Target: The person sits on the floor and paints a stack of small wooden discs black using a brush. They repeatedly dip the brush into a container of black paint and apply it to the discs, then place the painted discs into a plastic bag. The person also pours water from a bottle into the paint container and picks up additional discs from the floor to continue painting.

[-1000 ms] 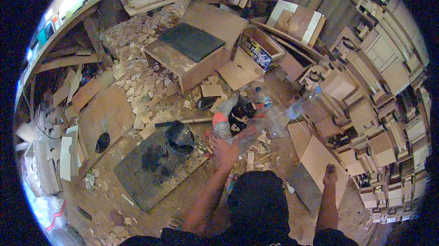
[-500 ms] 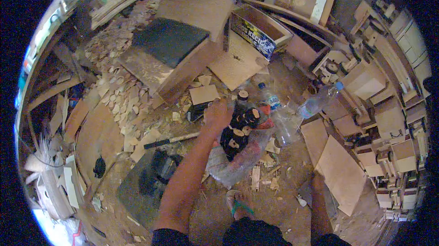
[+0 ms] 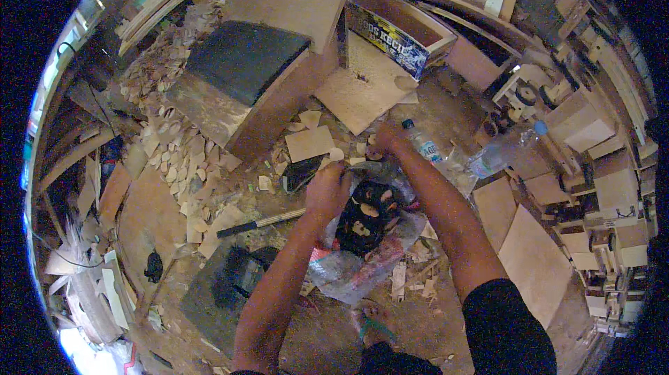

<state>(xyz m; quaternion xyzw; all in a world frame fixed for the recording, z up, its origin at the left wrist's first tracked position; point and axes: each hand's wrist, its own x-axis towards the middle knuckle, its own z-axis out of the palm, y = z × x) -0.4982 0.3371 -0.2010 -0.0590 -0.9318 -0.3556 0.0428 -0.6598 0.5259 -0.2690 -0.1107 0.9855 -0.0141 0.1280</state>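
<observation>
Both hands at the clear plastic bag (image 3: 362,263): left hand (image 3: 327,190) and right hand (image 3: 387,136) gripped its rim; I judged it being opened, wider spread needed next

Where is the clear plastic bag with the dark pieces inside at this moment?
In the head view, the clear plastic bag lies on the floor at centre, under both hands, between the grey slab on its left and the plastic bottle on its upper right.
</observation>
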